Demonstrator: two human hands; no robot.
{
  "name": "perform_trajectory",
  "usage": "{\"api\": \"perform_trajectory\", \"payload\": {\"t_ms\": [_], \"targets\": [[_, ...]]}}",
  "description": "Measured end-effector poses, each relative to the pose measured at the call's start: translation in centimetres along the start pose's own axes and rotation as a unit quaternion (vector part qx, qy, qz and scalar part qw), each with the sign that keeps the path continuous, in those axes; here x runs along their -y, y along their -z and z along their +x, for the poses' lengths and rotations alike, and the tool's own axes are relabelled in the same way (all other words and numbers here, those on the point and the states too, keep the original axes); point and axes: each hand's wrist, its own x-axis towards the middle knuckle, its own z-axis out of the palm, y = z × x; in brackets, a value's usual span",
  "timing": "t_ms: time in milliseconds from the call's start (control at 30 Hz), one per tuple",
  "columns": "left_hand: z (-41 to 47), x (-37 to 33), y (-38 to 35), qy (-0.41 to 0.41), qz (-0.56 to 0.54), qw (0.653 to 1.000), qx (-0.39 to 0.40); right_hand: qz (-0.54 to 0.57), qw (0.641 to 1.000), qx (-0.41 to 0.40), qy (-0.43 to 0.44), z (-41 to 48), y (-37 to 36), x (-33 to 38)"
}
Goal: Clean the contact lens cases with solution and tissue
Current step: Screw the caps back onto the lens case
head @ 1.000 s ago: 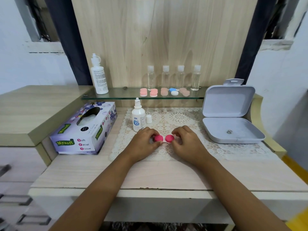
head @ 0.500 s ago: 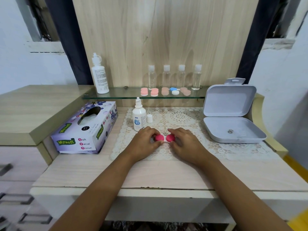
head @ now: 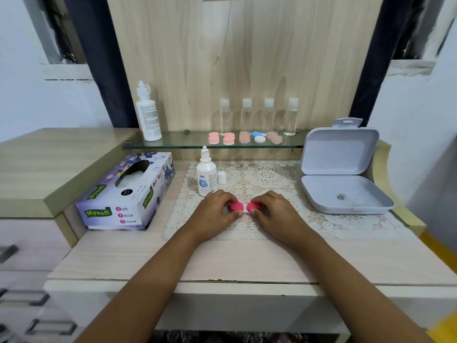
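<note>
A contact lens case (head: 245,208) with two pink round caps lies on the lace mat (head: 267,179) in the middle of the desk. My left hand (head: 214,211) grips the left pink cap with curled fingers and thumb. My right hand (head: 275,212) grips the right pink cap the same way. A small white solution bottle (head: 205,177) stands uncapped just behind my left hand, its white cap (head: 221,177) beside it. A purple Mysoft tissue box (head: 126,194) sits at the left.
An open grey plastic box (head: 346,194) lies at the right of the mat. On the glass shelf (head: 178,144) stand a tall white bottle (head: 148,112), several clear bottles (head: 258,116) and several more lens cases (head: 244,138). A lower wooden cabinet top (head: 44,164) is at the left.
Both hands stay on the pink caps; the fingers shift slightly around them. The case has not moved.
</note>
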Motion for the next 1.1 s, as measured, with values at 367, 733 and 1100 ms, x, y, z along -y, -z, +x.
{"api": "perform_trajectory", "payload": {"t_ms": [367, 733, 1100], "targets": [[-0.7, -0.7, 0.1, -0.010, 0.046, 0.999, 0.003, 0.006, 0.999, -0.030, -0.029, 0.3, 0.9, 0.5], [-0.4, -1.0, 0.1, 0.033, 0.116, 0.989, 0.083, -0.029, 0.952, -0.276, -0.125, 6.4, 7.4, 0.4], [-0.5, -0.8, 0.1, 0.031, 0.110, 0.990, 0.078, -0.117, 0.924, -0.277, -0.237, 9.2, 6.8, 0.4]]}}
